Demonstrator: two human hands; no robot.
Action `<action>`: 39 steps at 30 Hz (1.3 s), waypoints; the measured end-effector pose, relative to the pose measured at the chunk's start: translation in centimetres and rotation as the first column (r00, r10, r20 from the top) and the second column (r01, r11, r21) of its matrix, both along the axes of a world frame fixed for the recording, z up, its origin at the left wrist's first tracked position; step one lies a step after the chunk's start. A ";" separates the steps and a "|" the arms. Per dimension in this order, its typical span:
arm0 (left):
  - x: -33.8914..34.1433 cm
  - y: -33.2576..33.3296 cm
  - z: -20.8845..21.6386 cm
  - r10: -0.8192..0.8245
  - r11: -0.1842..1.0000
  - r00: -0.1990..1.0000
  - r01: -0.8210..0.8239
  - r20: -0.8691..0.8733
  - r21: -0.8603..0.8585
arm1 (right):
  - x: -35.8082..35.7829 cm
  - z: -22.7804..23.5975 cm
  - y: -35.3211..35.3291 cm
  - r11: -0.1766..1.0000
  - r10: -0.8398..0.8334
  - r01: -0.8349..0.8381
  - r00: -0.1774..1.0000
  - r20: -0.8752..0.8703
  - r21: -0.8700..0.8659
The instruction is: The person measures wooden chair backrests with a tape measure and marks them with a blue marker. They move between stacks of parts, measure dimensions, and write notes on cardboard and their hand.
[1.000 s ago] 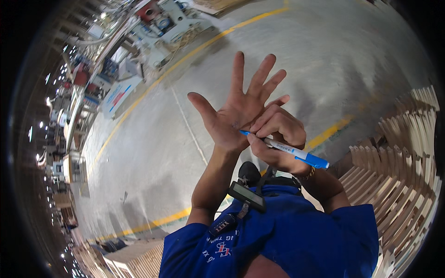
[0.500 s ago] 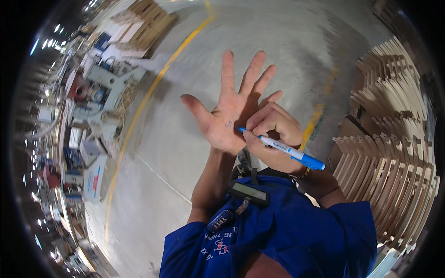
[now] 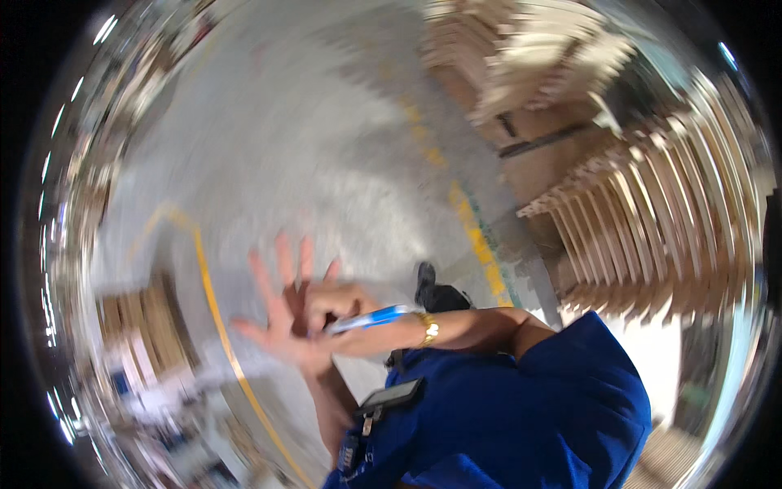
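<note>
My left hand (image 3: 281, 319) is held out palm up with its fingers spread, holding nothing. Over its palm, my right hand (image 3: 342, 306) is closed around a white and blue pen (image 3: 371, 318). The pen's writing end points down at the left palm; motion blur hides whether the tip touches the skin. Any mark on the palm is too smeared to make out. A gold bracelet (image 3: 429, 329) circles my right wrist.
Stacks of pale wooden parts (image 3: 623, 228) stand on the right, with more wooden pieces (image 3: 542, 49) at the far right. Yellow lines (image 3: 216, 306) run along the grey floor (image 3: 277, 130). At the lower left is a stack of boards (image 3: 142, 330).
The view has swung to the right, so the wooden stacks now fill more of it. Both hands appear lower and further left, and the pen stays in my right hand.
</note>
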State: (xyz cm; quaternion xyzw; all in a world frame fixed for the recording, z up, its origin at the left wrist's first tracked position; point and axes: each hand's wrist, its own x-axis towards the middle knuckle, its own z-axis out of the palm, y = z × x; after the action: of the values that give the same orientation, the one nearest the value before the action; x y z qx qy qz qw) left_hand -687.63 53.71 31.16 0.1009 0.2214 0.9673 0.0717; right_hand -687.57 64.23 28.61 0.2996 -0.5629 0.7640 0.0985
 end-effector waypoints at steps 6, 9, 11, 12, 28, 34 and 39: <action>-17.5 -2.2 -3.6 0.035 0.987 0.977 -0.001 0.208 -0.161 | -14.1 0.7 4.2 0.972 -0.236 0.234 0.966 0.106 0.031; -27.6 -4.7 -7.9 0.017 0.956 0.968 0.058 0.251 -0.289 | -20.0 -1.2 8.9 0.931 -0.364 0.357 0.893 0.266 0.077; -34.2 -3.2 -9.2 -0.011 0.933 0.946 0.125 0.323 -0.336 | -22.8 -4.6 13.3 0.761 -0.636 0.570 0.749 0.185 0.309; -37.4 -2.6 -10.3 -0.106 0.924 0.951 0.203 0.292 -0.323 | -23.9 -6.5 15.6 0.683 -0.711 0.599 0.675 0.196 0.418; -54.9 36.2 -19.4 -0.646 0.009 0.631 0.570 0.430 -0.822 | -22.9 -25.6 33.7 0.204 -0.723 0.718 -0.347 0.597 0.665; -49.0 50.6 -38.6 -0.621 -0.281 0.497 0.580 0.606 -0.764 | -22.2 -51.2 51.9 -0.154 -0.897 0.430 -0.438 0.057 0.889; -48.6 68.8 -59.2 -0.773 -0.397 0.444 0.217 0.453 -0.892 | -22.8 -67.4 69.1 -0.136 -0.801 0.481 -0.568 0.190 0.866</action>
State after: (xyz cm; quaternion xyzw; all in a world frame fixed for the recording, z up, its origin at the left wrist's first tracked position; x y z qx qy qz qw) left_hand -736.24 122.48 -28.08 0.3082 0.7361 0.2866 0.5301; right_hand -710.39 133.34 -38.82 -0.6441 -0.6380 0.3165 0.2792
